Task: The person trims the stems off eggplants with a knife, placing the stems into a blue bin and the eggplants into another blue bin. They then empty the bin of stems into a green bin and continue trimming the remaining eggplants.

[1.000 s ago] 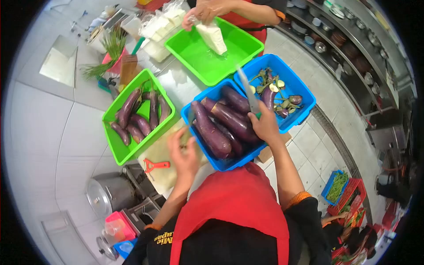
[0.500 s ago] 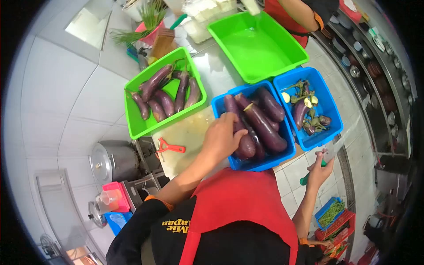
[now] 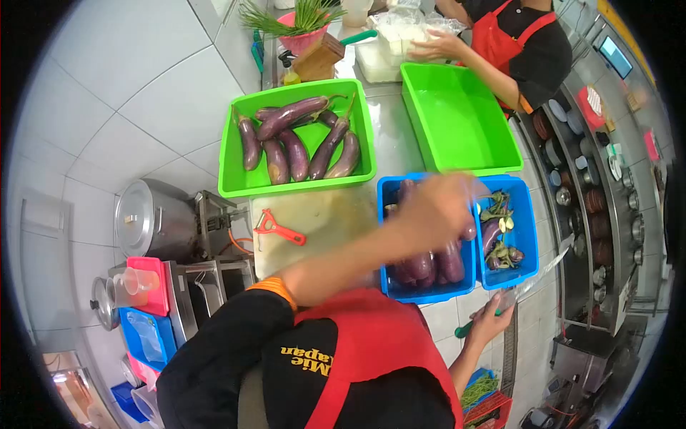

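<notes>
Two hands at the blue tubs, one knife out wide — head view.
My left hand [image 3: 443, 207] is blurred over the eggplants [image 3: 450, 261] in the near blue tub [image 3: 381, 232]; can't tell if it's open or gripping. Right hand [image 3: 489, 322] is closed round the green-handled knife [image 3: 464, 329], blade angled outward beside the scraps tub [image 3: 532, 239]. Best handling, I'd say: blade well off the left wrist, one eggplant by its middle, lifted clear of the rim; skins look slick. Around: more eggplants in the green tub [image 3: 296, 189], peeler [image 3: 288, 234] on the cutting board [image 3: 332, 222], second green tub [image 3: 464, 143], co-worker's hand [image 3: 437, 46] by bagged white blocks. In the way — my left forearm crosses the board, and the tub walls hem in the reach.
</notes>
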